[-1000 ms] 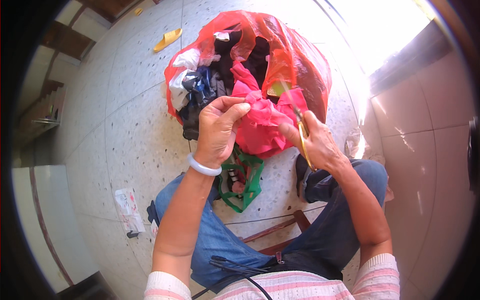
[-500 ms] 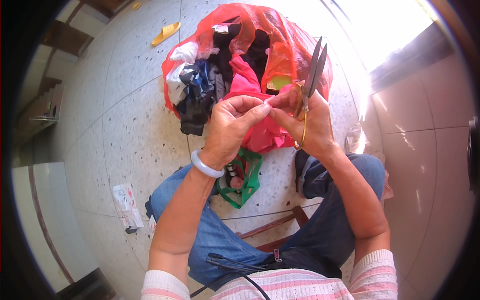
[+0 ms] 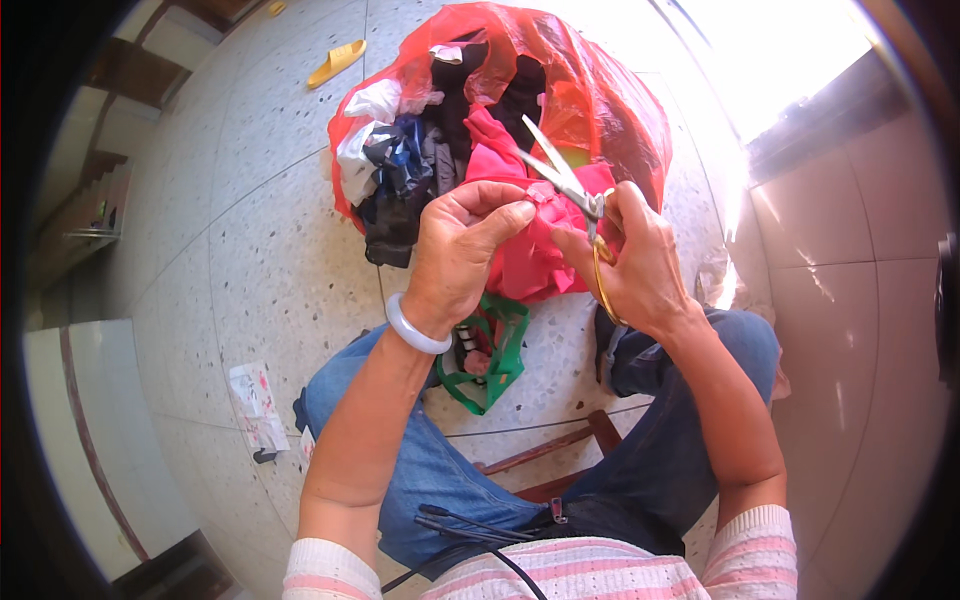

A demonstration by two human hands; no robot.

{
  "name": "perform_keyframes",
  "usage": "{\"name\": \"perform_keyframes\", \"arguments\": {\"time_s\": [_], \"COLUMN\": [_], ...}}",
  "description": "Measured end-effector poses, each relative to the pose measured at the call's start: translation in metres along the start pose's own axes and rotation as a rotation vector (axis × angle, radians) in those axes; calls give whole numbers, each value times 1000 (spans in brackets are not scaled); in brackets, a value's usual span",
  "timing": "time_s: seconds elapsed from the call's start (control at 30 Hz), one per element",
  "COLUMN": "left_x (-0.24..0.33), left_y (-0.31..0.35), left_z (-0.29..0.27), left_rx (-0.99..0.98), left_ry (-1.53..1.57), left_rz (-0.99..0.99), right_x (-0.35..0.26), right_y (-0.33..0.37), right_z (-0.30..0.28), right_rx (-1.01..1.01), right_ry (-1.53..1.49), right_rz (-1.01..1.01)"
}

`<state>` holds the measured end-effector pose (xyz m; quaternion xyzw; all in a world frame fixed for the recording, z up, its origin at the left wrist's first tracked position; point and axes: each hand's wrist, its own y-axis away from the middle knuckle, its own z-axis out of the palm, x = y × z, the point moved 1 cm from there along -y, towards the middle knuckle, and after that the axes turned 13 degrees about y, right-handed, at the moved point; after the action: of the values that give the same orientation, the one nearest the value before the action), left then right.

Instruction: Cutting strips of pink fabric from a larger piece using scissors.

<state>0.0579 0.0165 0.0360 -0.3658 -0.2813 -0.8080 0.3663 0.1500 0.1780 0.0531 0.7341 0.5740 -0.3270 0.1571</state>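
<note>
Between the thumb and forefinger of my left hand (image 3: 462, 245) is a small pale pink scrap (image 3: 541, 191), too small to make out fully. My right hand (image 3: 640, 262) grips a pair of scissors (image 3: 563, 172) by its gold handles. Their blades are spread and point up and to the left, just above the scrap. Bright pink cloth (image 3: 535, 268) lies below both hands and runs up into a red plastic bag (image 3: 628, 118).
Dark clothing (image 3: 390, 215) and white plastic (image 3: 358, 165) fill the bag's left side. A green bag (image 3: 508, 362) sits between my knees, near a wooden stool (image 3: 545, 455). A yellow slipper (image 3: 338, 63) and a printed paper (image 3: 257, 405) lie on the tiled floor.
The scissors have swung from pointing upward, nearly closed, to pointing up-left with blades apart. My right hand has drawn away from my left fingertips, which keep their pinch.
</note>
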Motion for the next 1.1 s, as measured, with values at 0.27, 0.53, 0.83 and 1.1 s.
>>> {"name": "perform_keyframes", "arguments": {"time_s": [0.27,0.53,0.83,1.1], "left_x": [0,-1,2,-2], "left_y": [1,2,4,3], "left_z": [4,3,11,9], "left_rx": [-27,16,12,-4], "left_ry": [180,65,50,168], "left_rz": [24,92,116,49], "right_x": [1,-3,-1,2], "right_y": [12,10,9,9], "right_z": [8,11,10,13], "right_rx": [-100,-93,-139,-134], "right_ry": [172,195,202,149], "right_rz": [78,64,35,47]}}
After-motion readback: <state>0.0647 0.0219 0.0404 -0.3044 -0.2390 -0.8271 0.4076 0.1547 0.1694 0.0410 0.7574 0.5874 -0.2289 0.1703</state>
